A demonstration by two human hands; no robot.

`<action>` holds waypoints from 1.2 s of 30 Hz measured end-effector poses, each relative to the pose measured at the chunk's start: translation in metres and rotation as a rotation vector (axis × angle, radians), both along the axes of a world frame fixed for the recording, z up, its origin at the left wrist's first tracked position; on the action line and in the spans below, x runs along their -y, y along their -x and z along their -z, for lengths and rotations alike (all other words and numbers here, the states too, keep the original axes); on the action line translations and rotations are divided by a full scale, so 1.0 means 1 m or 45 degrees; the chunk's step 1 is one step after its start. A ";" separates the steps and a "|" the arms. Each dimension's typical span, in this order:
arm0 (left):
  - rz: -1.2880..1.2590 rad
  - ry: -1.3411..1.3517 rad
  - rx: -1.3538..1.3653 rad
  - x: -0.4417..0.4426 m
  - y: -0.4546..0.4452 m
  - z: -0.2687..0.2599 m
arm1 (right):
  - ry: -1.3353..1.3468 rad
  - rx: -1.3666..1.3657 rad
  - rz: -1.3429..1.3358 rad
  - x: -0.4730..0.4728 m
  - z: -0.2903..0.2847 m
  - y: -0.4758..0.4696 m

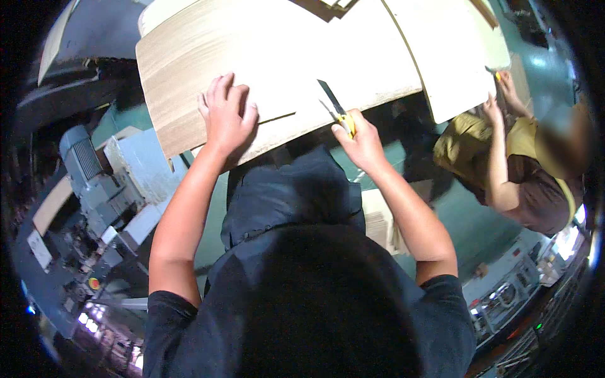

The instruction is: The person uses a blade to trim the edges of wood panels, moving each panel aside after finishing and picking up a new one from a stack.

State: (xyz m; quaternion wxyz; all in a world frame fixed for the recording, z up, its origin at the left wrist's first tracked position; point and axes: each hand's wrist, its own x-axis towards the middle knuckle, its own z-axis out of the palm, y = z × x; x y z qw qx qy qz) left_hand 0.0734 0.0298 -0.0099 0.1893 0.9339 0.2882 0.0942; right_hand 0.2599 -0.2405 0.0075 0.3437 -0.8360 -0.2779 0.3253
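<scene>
My left hand (229,112) presses on a wood-grain panel (182,71) with its fingers somewhat spread and nothing in its grip. In my right hand (363,141) is a yellow snap-off utility knife (347,124), its long dark blade extended and pointing away from me. The blade lies over the bright, washed-out top of the work table (302,61), where glare hides the surface detail. A thin dark line runs along the panel's near edge, to the right of my left hand.
At right, a co-worker (515,160) holds another yellow knife (496,74) beside a second pale board (453,56). Dark pieces (326,9) lie at the far table edge. A machine with a grey motor (82,151) stands left. Stacked pale sheets (378,222) sit below, right.
</scene>
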 end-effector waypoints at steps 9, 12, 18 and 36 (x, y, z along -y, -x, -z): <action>0.469 -0.147 -0.233 -0.001 -0.010 0.005 | -0.213 -0.393 0.205 0.002 0.032 0.090; 0.444 -0.182 -0.207 -0.003 -0.008 0.015 | -0.112 -0.416 0.150 -0.005 0.011 0.093; 0.477 -0.232 -0.239 -0.001 -0.013 0.007 | -0.196 -0.333 0.159 -0.008 0.008 0.109; 0.478 -0.211 -0.266 -0.001 -0.011 0.009 | -0.198 -0.278 0.065 -0.005 0.004 0.111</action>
